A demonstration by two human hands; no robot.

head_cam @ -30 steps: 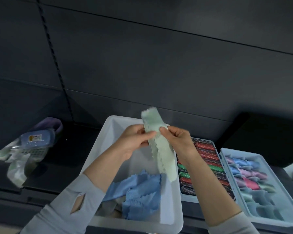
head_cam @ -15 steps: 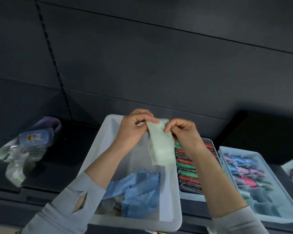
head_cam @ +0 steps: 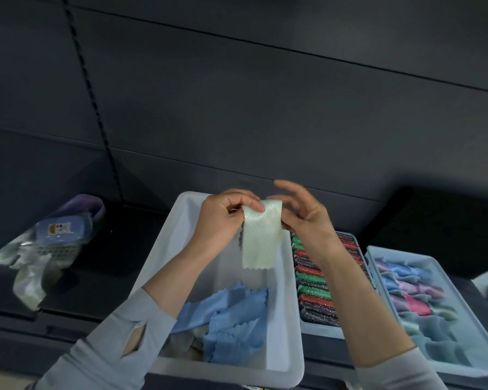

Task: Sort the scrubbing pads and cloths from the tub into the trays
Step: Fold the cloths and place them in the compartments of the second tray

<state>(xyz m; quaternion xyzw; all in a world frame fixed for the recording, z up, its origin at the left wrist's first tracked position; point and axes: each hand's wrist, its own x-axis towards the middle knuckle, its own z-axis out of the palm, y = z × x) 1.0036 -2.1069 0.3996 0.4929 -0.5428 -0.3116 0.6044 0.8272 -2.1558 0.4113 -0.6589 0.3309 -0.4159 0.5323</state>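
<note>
Pale green cloth [head_cam: 261, 237]: folded into a narrow strip, hanging above the tub; its top edge sits between the two hands, its free end dangles below the fingers; it looks light, soft and limp, with a waffle-like weave that should give fair grip; judged unbreakable, yet apt to unfold if held by one layer only.
Left hand [head_cam: 223, 220]: fingers curled, thumb and forefinger pinching the cloth's top left corner; the cloth hangs straight down from this pinch.
Right hand [head_cam: 302, 218]: fingers spread and relaxed, upper ones lifted clear; whether the lower fingers hold the cloth's right edge, I cannot tell.
Best hold: probably across the folded top edge, all layers pinched together, so the fold keeps.
Tub [head_cam: 186, 220]: white, directly beneath both hands; blue cloths [head_cam: 231, 319] lie crumpled at its near end, below the wrists, with something greyish under them.
Pad tray [head_cam: 319, 329]: just right of the tub, under the right forearm; packed with rows of red, green and dark glittery scrubbing pads [head_cam: 313, 288].
Cloth tray [head_cam: 378, 251]: further right, well beyond the right fingers; folded blue, pink and pale green cloths in rows; likely where the strip belongs.
</note>
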